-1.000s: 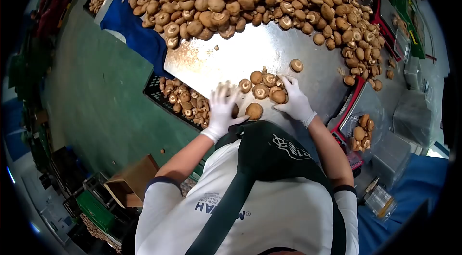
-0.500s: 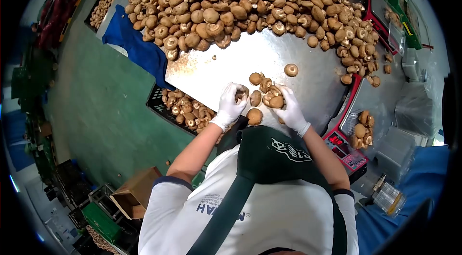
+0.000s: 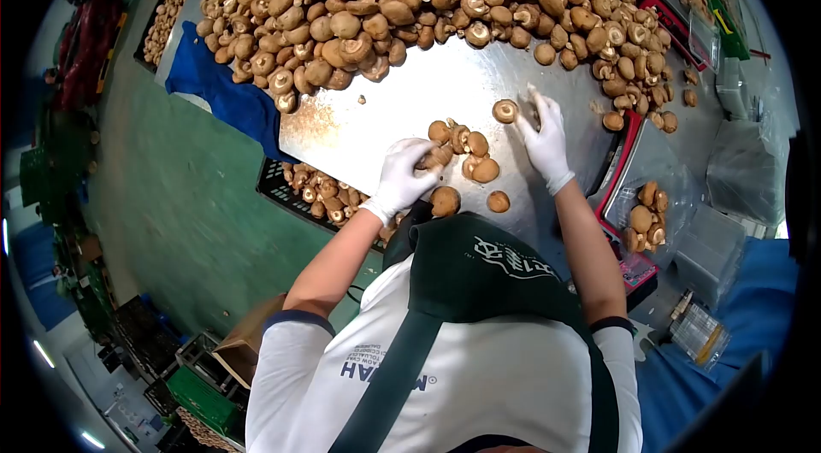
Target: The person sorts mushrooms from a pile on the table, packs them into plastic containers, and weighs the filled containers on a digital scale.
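My left hand (image 3: 404, 174), in a white glove, is closed around a brown mushroom (image 3: 438, 157) at the near edge of the metal table. My right hand (image 3: 545, 137), also gloved, has its fingers apart just right of a single upturned mushroom (image 3: 505, 111); whether the thumb touches it I cannot tell. Between the hands lies a small cluster of mushrooms (image 3: 477, 144). Closer to my apron are a larger mushroom cap (image 3: 445, 202) and a smaller one (image 3: 498, 202).
A big heap of mushrooms (image 3: 410, 8) covers the table's far side. A black crate of mushrooms (image 3: 275, 184) stands below its left edge, by a blue cloth (image 3: 209, 90). On the right, a red scale (image 3: 634, 272) stands beside a clear tray holding mushrooms (image 3: 643, 220).
My right hand has let go of the mushrooms it held, which now lie on the table, and has moved forward and right, opening. My left hand stays near the cluster with a mushroom.
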Action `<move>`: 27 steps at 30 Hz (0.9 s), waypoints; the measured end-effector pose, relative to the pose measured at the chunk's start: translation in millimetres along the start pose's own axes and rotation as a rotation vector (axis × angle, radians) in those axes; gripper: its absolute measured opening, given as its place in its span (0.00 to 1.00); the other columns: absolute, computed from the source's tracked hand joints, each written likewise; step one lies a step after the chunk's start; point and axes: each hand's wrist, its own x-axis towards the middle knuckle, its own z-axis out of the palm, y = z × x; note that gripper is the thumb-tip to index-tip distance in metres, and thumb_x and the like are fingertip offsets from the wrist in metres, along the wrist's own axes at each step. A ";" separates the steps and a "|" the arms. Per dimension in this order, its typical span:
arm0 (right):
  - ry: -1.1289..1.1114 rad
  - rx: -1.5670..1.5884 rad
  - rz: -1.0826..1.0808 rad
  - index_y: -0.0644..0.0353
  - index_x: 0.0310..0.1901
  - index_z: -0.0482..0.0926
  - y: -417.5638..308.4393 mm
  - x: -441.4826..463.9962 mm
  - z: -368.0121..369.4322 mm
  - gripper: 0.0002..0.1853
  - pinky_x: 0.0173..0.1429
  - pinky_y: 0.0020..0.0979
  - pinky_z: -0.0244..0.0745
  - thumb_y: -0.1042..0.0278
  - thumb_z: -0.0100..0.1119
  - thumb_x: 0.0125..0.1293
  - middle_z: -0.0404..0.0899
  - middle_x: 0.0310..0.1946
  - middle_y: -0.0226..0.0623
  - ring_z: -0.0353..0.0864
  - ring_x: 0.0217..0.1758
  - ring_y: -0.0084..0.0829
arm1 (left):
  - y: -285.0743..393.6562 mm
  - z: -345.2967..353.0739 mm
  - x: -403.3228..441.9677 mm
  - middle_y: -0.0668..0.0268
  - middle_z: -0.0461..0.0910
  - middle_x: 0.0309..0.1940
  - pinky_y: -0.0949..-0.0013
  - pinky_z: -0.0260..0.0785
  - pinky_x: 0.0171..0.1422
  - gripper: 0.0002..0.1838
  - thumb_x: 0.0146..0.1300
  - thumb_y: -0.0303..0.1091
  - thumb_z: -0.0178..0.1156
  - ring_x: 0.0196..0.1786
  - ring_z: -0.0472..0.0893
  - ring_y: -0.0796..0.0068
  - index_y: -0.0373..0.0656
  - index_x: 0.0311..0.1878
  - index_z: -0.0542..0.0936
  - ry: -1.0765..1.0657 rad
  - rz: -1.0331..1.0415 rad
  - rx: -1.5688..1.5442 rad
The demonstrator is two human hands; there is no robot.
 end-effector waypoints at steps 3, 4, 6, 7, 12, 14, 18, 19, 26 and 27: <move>-0.096 0.086 0.094 0.54 0.68 0.71 9.7 17.6 12.6 0.29 0.65 0.36 0.71 0.62 0.63 0.65 0.72 0.57 0.46 0.74 0.61 0.43 | -12.3 -9.8 -0.1 0.58 0.79 0.56 0.65 0.71 0.64 0.23 0.69 0.29 0.57 0.60 0.77 0.69 0.36 0.66 0.73 -0.070 -0.418 -0.701; -0.151 0.069 0.073 0.54 0.68 0.72 10.1 21.3 19.1 0.28 0.65 0.36 0.70 0.61 0.62 0.66 0.72 0.57 0.46 0.74 0.61 0.43 | -12.9 -13.6 0.4 0.57 0.78 0.60 0.68 0.68 0.67 0.24 0.73 0.33 0.53 0.62 0.75 0.72 0.33 0.68 0.70 -0.088 -0.427 -0.750; -0.247 -0.040 0.003 0.50 0.67 0.73 -5.7 23.4 27.0 0.26 0.66 0.36 0.69 0.57 0.58 0.68 0.73 0.58 0.44 0.75 0.60 0.42 | -13.8 -18.1 3.4 0.57 0.78 0.60 0.68 0.67 0.69 0.24 0.74 0.33 0.53 0.63 0.75 0.72 0.33 0.69 0.70 -0.066 -0.420 -0.825; -0.326 -0.027 0.040 0.48 0.67 0.73 -14.6 20.0 32.1 0.25 0.66 0.36 0.70 0.56 0.57 0.68 0.73 0.59 0.43 0.76 0.60 0.41 | -15.3 -19.8 4.9 0.57 0.78 0.60 0.68 0.66 0.69 0.24 0.74 0.34 0.52 0.63 0.75 0.71 0.34 0.69 0.70 -0.052 -0.416 -0.866; -0.580 -0.073 -0.065 0.44 0.66 0.74 -52.4 -3.5 54.6 0.23 0.67 0.35 0.70 0.55 0.56 0.71 0.73 0.61 0.37 0.75 0.62 0.39 | -30.2 -15.6 7.2 0.53 0.70 0.67 0.66 0.57 0.76 0.27 0.72 0.32 0.42 0.70 0.69 0.67 0.35 0.73 0.65 -0.003 -0.532 -1.232; -0.627 0.001 -0.041 0.46 0.66 0.75 -58.6 -7.0 53.2 0.22 0.67 0.36 0.70 0.57 0.55 0.71 0.73 0.61 0.37 0.75 0.62 0.39 | -25.3 -18.3 7.0 0.54 0.70 0.67 0.67 0.58 0.76 0.27 0.72 0.32 0.43 0.69 0.70 0.67 0.36 0.73 0.64 -0.043 -0.482 -1.104; -0.533 -0.009 -0.130 0.50 0.66 0.74 -66.0 -11.9 35.2 0.24 0.67 0.38 0.69 0.57 0.58 0.69 0.73 0.62 0.39 0.74 0.63 0.41 | -11.9 -16.7 2.5 0.58 0.73 0.65 0.68 0.64 0.72 0.26 0.71 0.27 0.52 0.66 0.72 0.70 0.38 0.72 0.66 -0.082 -0.374 -0.851; -0.443 -0.096 -0.156 0.50 0.66 0.74 -56.8 -13.8 28.6 0.26 0.68 0.39 0.68 0.56 0.59 0.67 0.73 0.63 0.40 0.74 0.63 0.42 | -10.1 -13.2 0.5 0.58 0.73 0.65 0.67 0.64 0.72 0.26 0.71 0.26 0.53 0.66 0.73 0.70 0.37 0.71 0.67 -0.077 -0.376 -0.859; -0.326 -0.391 0.118 0.56 0.72 0.64 -4.7 -54.4 -42.9 0.45 0.66 0.41 0.69 0.51 0.73 0.54 0.71 0.56 0.54 0.71 0.59 0.52 | -21.7 1.3 -13.9 0.57 0.76 0.61 0.69 0.69 0.66 0.26 0.69 0.27 0.56 0.61 0.76 0.71 0.38 0.70 0.68 0.103 -0.352 -0.643; -0.356 -0.360 0.148 0.57 0.73 0.63 -3.2 -63.4 -46.6 0.48 0.65 0.40 0.69 0.51 0.75 0.52 0.70 0.54 0.55 0.72 0.58 0.52 | -24.0 2.2 -18.1 0.56 0.76 0.60 0.69 0.69 0.66 0.25 0.69 0.27 0.55 0.60 0.77 0.70 0.38 0.70 0.69 0.195 -0.386 -0.727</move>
